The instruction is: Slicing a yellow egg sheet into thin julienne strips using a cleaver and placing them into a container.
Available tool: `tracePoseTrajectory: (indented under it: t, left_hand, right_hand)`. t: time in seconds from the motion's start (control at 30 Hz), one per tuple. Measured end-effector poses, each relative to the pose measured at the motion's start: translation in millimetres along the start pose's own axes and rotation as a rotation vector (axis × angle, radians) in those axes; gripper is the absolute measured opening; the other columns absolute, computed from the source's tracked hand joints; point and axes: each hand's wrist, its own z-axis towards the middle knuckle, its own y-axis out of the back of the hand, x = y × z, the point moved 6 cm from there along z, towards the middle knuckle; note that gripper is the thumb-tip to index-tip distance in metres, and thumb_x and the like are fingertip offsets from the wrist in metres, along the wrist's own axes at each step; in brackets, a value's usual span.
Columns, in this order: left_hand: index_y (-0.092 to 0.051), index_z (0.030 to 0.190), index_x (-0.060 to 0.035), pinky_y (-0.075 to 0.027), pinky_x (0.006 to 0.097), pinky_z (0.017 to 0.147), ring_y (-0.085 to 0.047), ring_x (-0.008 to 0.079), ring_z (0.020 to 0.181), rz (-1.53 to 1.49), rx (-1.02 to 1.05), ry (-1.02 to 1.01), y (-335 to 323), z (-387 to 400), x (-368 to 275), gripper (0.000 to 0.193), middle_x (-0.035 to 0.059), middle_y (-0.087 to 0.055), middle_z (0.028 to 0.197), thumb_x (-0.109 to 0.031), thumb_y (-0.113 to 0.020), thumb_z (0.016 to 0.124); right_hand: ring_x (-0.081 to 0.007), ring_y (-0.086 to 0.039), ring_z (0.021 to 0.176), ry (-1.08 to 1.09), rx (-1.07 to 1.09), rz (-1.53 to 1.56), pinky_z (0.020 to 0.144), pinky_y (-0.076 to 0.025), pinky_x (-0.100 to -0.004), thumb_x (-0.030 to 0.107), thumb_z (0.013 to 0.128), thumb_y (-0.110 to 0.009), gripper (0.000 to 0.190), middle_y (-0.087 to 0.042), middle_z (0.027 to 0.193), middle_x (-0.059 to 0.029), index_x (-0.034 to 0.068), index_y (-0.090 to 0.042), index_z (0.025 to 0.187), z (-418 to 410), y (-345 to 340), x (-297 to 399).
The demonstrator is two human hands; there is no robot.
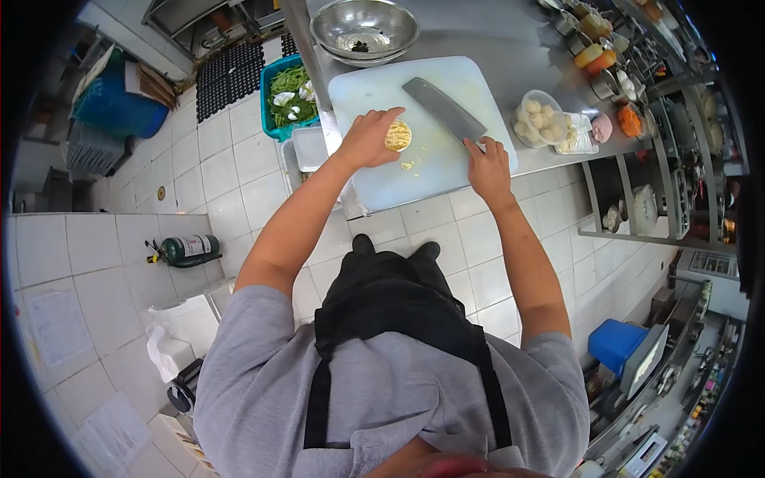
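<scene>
A white cutting board (427,173) lies on the steel counter before me. My left hand (372,138) curves around the left side of a small round container of chopped yellowish food (397,136), thumb and fingers apart; whether it grips the rim is hard to tell. Small yellowish bits (407,165) are scattered on the board just below. At the board's right edge, my right hand (489,164) is closed on the handle of a cleaver, whose wide blade (445,109) rests flat across the board, pointing to the upper left.
Behind the board stands a steel colander (366,30) on another bowl. To the right are a plastic tub of pale balls (539,122) and a wrapped tray (577,136). A teal crate of greens (291,98) sits left of the counter. Steel shelving (624,197) borders the right.
</scene>
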Motion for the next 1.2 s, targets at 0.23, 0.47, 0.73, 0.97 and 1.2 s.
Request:
tracePoseTrajectory:
  t: [0.23, 0.47, 0.73, 0.97, 1.2]
  left_hand:
    - [-0.037, 0.156, -0.0126, -0.043, 0.0475, 0.106, -0.055, 0.038, 0.124, 0.047, -0.024, 0.048, 8, -12, 13, 0.098, 0.0221, -0.062, 0.131, -0.022, -0.083, 0.07]
    - [-0.05, 0.145, -0.0075, -0.046, 0.0466, 0.099, -0.057, 0.0385, 0.116, -0.087, -0.503, -0.042, 31, -55, 9, 0.082, 0.018, -0.063, 0.126, -0.019, -0.086, 0.072]
    - [-0.075, 0.099, -0.0042, -0.045, 0.044, 0.084, -0.057, 0.0315, 0.096, -0.002, -0.485, 0.079, -29, -97, -32, 0.032, 0.0103, -0.062, 0.099, -0.025, -0.085, 0.077]
    - [-0.076, 0.1, -0.0063, -0.042, 0.0423, 0.08, -0.057, 0.0293, 0.092, 0.111, -0.539, 0.141, -52, -96, -47, 0.033, 0.0077, -0.063, 0.095, -0.029, -0.085, 0.078]
    - [-0.077, 0.095, -0.0094, -0.043, 0.0423, 0.08, -0.059, 0.0281, 0.091, 0.083, -0.625, 0.158, -41, -115, -52, 0.023, 0.0049, -0.064, 0.093, -0.022, -0.086, 0.078]
  right_hand:
    - [-0.0379, -0.066, 0.096, -0.178, 0.125, -0.042, 0.08, -0.057, -0.047, 0.017, 0.092, -0.068, 0.041, -0.066, 0.109, -0.0168, 0.008, -0.059, 0.13, 10, 1, 0]
    - [-0.0313, -0.061, 0.053, -0.378, 0.047, 0.308, 0.053, -0.054, -0.0435, 0.022, 0.103, -0.059, 0.021, -0.058, 0.064, -0.0097, 0.002, -0.063, 0.104, -85, 61, -10]
    - [-0.0094, -0.046, 0.043, -1.088, 0.455, 1.244, 0.037, -0.038, -0.0284, 0.034, 0.108, -0.056, 0.035, -0.048, 0.061, 0.0002, 0.004, -0.053, 0.092, -156, 13, 4]
    - [-0.0095, -0.046, 0.044, -0.845, 0.695, 1.252, 0.039, -0.04, -0.0292, 0.031, 0.108, -0.054, 0.032, -0.048, 0.062, -0.0001, 0.002, -0.055, 0.093, -146, 10, 56]
    - [-0.0103, -0.046, 0.045, -0.837, 0.879, 1.439, 0.04, -0.041, -0.0297, 0.03, 0.108, -0.054, 0.031, -0.049, 0.063, -0.0015, 0.003, -0.053, 0.094, -150, 7, 72]
